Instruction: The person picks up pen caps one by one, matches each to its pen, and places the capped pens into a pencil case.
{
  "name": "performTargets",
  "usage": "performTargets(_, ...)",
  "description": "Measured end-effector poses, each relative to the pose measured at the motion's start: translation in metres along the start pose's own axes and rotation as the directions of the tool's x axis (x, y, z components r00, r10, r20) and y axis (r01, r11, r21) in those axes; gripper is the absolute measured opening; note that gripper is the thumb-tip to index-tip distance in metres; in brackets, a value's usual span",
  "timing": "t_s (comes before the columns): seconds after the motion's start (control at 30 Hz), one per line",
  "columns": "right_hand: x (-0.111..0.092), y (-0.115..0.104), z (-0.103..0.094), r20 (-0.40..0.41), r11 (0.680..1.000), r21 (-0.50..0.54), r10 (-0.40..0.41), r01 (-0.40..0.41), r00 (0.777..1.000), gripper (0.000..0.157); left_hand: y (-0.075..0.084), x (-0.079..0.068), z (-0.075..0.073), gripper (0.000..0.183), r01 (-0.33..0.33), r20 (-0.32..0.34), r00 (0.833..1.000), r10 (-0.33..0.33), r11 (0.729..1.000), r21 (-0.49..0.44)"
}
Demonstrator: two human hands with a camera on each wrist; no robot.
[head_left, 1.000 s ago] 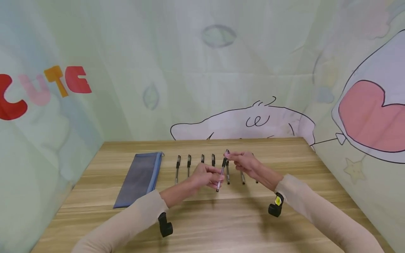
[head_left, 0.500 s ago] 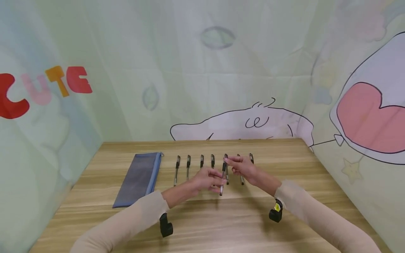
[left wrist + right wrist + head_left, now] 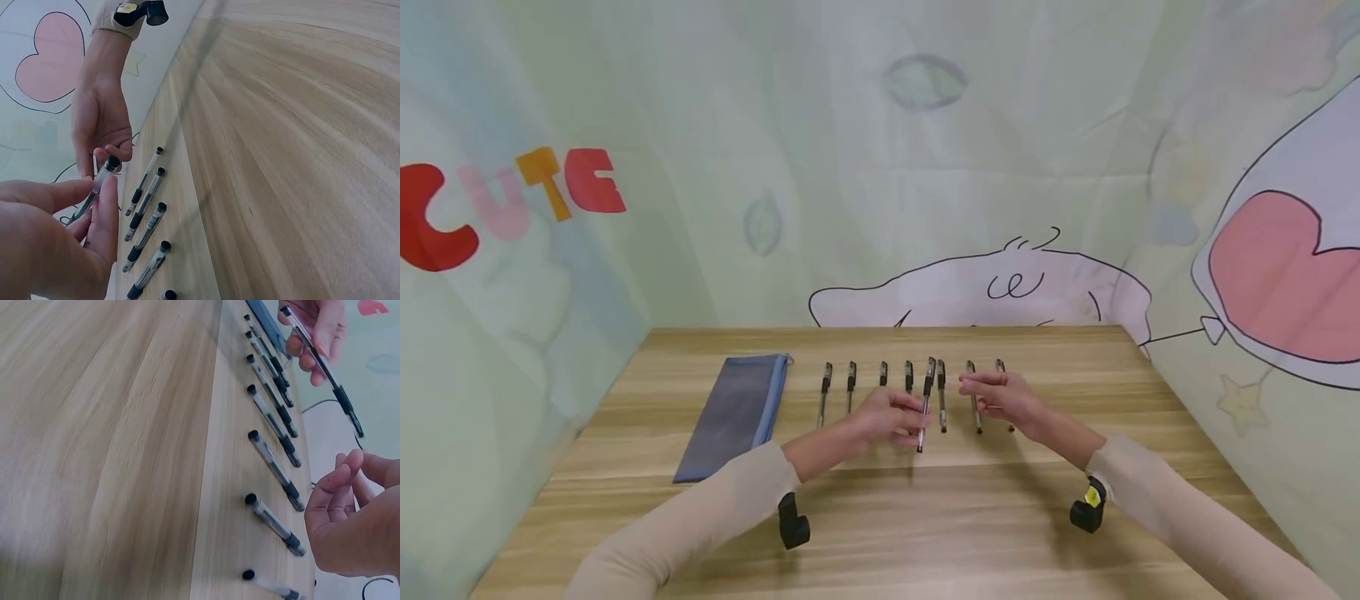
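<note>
My left hand [image 3: 882,417] pinches a clear-barrelled gel pen [image 3: 927,390] with a black cap and grip. The pen is held tilted above the table, its cap end pointing away from me. Just right of it is my right hand [image 3: 1011,402], fingers loosely bent and holding nothing. In the right wrist view its fingertips [image 3: 353,461] lie a little apart from the pen's capped end. Several similar gel pens [image 3: 942,400] lie side by side in a row beneath the hands. My left hand hides parts of the middle pens in the head view.
A grey-blue zip pencil pouch [image 3: 730,417] lies flat on the wooden table [image 3: 880,525], left of the pen row. Behind the table's far edge hangs a printed cloth backdrop [image 3: 820,167]. Black wrist cameras [image 3: 792,521] sit below both cuffs.
My right hand has let go of the capped end of the pen and moved right. My left hand still holds the pen, in nearly the same place.
</note>
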State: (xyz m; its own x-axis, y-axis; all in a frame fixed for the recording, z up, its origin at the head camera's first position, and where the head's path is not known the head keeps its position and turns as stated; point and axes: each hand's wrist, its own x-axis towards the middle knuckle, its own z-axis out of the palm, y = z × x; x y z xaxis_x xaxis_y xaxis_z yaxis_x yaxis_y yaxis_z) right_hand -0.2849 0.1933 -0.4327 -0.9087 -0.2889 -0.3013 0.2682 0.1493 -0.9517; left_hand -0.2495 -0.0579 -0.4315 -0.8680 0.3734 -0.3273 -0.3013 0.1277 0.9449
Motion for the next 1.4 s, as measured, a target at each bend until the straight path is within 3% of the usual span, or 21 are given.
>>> performTargets(0.47, -0.026, 0.011, -0.043, -0.013, 1.000, -0.007, -0.005, 0.005, 1.000, 0.034, 0.000, 0.009, -0.002, 0.040, 0.026, -0.068, 0.997, -0.026, 1.000, -0.012)
performTargets(0.67, -0.035, 0.022, -0.063, -0.016, 1.000, -0.016, -0.005, 0.005, 1.000, 0.041, 0.004, 0.017, 0.003, 0.042, 0.023, -0.058, 0.998, -0.021, 0.999, 0.023)
performTargets(0.83, -0.041, 0.028, -0.080, -0.065, 1.000, -0.010, 0.003, -0.004, 0.998, 0.040, 0.006, 0.028, 0.009, 0.042, 0.038, -0.044, 0.998, -0.037, 0.999, 0.024)
performTargets(1.03, -0.046, 0.035, -0.103, -0.098, 1.000, 0.009, -0.002, 0.003, 0.995, 0.029, 0.008, 0.047, 0.026, 0.040, 0.029, -0.039, 0.999, -0.028, 0.999, 0.027)
performTargets(1.4, -0.051, 0.038, -0.121, -0.102, 0.999, 0.052, -0.009, 0.014, 0.995, 0.018, 0.021, 0.090, 0.080, 0.037, -0.010, -0.050, 0.999, 0.011, 0.999, 0.032)
